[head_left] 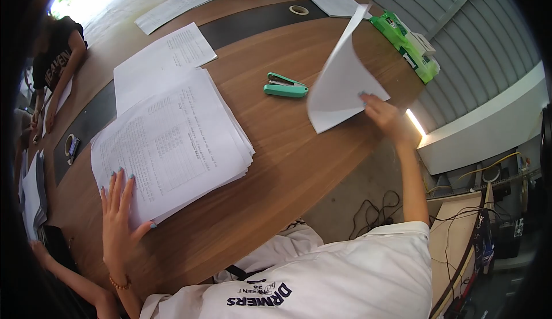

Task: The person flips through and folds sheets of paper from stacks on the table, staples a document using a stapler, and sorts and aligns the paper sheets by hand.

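Note:
My left hand point(119, 207) lies with fingers spread on the near left corner of a thick stack of printed papers point(172, 140). Over the right side of the table, my right hand point(379, 112) pinches the edge of a white paper sheet point(345, 83), which bends upward in a curl. Whether it is one sheet or a few, I cannot tell. Between the stack and the curled paper sits a mint-green stapler point(286, 86), touched by neither hand. Another printed sheet point(164, 60) rests just beyond the stack, partly covered by it.
A green packet point(405, 46) lies at the table's right edge. Tape rolls point(299, 10) point(70, 145) and more papers point(178, 8) are spread on the wooden table point(253, 48). Other people point(60, 54) sit along the left and far sides. Cables point(374, 212) lie on the floor.

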A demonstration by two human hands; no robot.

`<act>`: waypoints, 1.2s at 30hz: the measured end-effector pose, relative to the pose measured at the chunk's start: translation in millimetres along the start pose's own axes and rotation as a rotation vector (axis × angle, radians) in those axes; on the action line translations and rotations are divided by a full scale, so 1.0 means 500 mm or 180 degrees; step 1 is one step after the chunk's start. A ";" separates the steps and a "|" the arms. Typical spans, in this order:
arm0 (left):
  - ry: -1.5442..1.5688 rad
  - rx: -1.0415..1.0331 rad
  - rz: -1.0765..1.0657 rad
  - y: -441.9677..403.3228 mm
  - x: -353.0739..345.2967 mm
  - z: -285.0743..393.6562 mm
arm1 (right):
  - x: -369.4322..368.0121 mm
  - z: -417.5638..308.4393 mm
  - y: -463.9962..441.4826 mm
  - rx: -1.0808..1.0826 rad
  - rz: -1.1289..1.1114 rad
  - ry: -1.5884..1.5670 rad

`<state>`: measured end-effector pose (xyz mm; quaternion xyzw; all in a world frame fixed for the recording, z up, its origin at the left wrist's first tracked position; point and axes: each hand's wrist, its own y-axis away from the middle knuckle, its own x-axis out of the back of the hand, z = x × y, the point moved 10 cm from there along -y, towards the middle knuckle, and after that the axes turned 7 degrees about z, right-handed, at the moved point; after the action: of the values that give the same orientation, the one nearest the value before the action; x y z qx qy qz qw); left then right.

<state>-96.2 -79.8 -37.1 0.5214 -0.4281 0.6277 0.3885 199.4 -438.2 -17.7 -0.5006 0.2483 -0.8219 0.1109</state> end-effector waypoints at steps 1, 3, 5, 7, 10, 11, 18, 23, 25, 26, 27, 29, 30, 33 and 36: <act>0.0014 -0.0017 -0.0011 0.001 0.000 0.002 | -0.009 -0.004 0.010 -0.0011 -0.0021 0.0007; -0.0051 0.0041 -0.0010 0.001 -0.001 -0.001 | -0.054 -0.004 0.042 -0.0117 -0.0311 -0.0110; -0.0033 0.0006 -0.0001 0.000 -0.001 0.001 | -0.058 -0.001 0.048 -0.0183 -0.0292 -0.0121; -0.0032 -0.0017 0.0010 0.001 0.000 0.000 | -0.058 0.001 0.049 -0.0247 -0.0257 -0.0144; -0.0022 -0.0025 -0.0009 0.001 -0.001 -0.002 | -0.057 0.004 0.048 -0.0289 -0.0243 -0.0165; -0.0003 -0.0021 -0.0018 0.001 -0.001 -0.002 | -0.057 0.007 0.049 -0.0341 -0.0201 -0.0239; 0.0075 -0.0149 -0.0050 0.001 0.016 0.014 | -0.056 0.181 0.176 -0.3480 0.1537 -0.1215; 0.0014 -0.0090 -0.0145 0.003 0.012 -0.001 | -0.174 0.308 0.296 -0.5308 0.2736 -0.3881; 0.0027 -0.0259 0.0078 -0.001 0.023 0.013 | -0.230 0.311 0.322 -0.5481 0.2469 -0.4477; 0.0018 -0.0197 0.0074 -0.004 0.025 0.013 | -0.235 0.289 0.306 -0.5497 0.2341 -0.4796; 0.0093 -0.0299 0.0079 -0.009 0.028 0.024 | -0.248 0.282 0.311 -0.5486 0.2277 -0.4838; 0.0165 -0.0381 0.0071 -0.019 0.027 0.040 | -0.240 0.281 0.352 -0.5785 0.1971 -0.3423; 0.0159 -0.0594 0.0107 -0.026 0.028 0.060 | -0.241 0.278 0.348 -0.5790 0.1944 -0.3433; 0.0272 -0.1013 0.0238 -0.043 0.030 0.116 | -0.222 0.274 0.328 -0.5483 0.1626 -0.3285; 0.0412 -0.1259 0.0376 -0.048 0.020 0.149 | -0.206 0.262 0.292 -0.5301 0.0997 -0.3216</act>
<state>-51.5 -141.7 -17.2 0.3675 -0.5469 0.5854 0.4724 353.6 -557.1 -123.4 -0.6724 0.7346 -0.0500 -0.0764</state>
